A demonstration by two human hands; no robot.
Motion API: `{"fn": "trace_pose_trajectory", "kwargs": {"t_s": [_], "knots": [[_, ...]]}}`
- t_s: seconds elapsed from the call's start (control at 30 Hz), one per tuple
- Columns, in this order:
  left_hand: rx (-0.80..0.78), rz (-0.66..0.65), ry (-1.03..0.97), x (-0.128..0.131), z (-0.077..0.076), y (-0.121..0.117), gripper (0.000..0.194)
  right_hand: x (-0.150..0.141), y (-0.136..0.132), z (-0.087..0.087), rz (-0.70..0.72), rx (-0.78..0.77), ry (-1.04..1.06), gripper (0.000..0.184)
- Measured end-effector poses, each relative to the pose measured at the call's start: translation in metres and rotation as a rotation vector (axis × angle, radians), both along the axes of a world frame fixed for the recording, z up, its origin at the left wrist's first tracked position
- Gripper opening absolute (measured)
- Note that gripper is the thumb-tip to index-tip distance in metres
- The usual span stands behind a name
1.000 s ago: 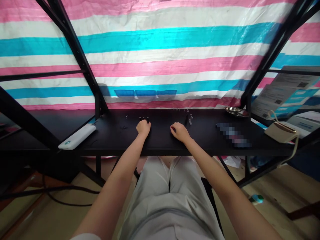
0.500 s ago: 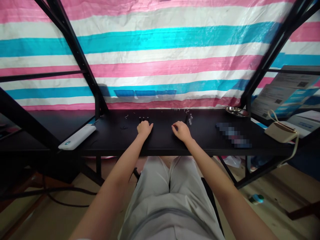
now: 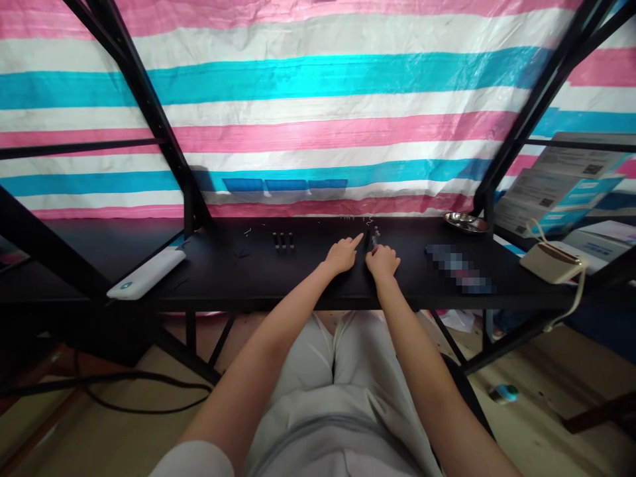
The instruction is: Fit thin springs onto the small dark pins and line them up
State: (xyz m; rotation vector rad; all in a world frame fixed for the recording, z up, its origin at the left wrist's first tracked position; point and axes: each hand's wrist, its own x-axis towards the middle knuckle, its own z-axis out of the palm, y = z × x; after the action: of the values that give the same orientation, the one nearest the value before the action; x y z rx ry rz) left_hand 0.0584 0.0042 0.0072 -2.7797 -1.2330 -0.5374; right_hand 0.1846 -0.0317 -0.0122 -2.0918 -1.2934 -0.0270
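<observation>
Both my hands rest on a black table [image 3: 308,281]. My left hand [image 3: 342,254] lies right of centre with its forefinger stretched toward a thin dark stick [image 3: 369,238] and holds nothing that I can see. My right hand [image 3: 382,261] sits just right of it, fingers curled near a cluster of small pale parts [image 3: 376,234]; what its fingertips touch is too small to make out. Three small black pieces [image 3: 283,241] stand in a row to the left, apart from both hands.
A white power bank [image 3: 145,273] lies at the table's left. A metal dish [image 3: 466,222] sits at the back right, with a cream device [image 3: 550,261] and printed boxes [image 3: 556,185] beyond. Black frame posts [image 3: 154,126] rise on both sides. A striped tarp [image 3: 318,106] hangs behind.
Both hands have moved to the right: the left hand left the three black pieces and now points at the dark stick, and the right hand has drawn up to the small pale parts.
</observation>
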Motion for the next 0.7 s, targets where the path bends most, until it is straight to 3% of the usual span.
{"fn": "trace_pose_trajectory", "kwargs": {"t_s": [0.2, 0.37, 0.53, 0.7], "knots": [[-0.001, 0.08, 0.041, 0.036, -0.007, 0.008, 0.056, 0.001, 0.005, -0.007, -0.013, 0.077, -0.007, 0.02], [0.08, 0.126, -0.01, 0.041, -0.004, 0.008, 0.031, 0.002, 0.005, -0.007, -0.022, 0.064, -0.024, 0.021], [0.078, 0.085, -0.044, 0.022, 0.001, 0.004, 0.019, 0.001, 0.002, -0.003, -0.003, 0.026, -0.035, 0.027], [0.079, 0.089, -0.112, -0.019, 0.01, 0.0, 0.019, -0.002, 0.002, -0.007, 0.003, 0.065, -0.088, 0.03]]}}
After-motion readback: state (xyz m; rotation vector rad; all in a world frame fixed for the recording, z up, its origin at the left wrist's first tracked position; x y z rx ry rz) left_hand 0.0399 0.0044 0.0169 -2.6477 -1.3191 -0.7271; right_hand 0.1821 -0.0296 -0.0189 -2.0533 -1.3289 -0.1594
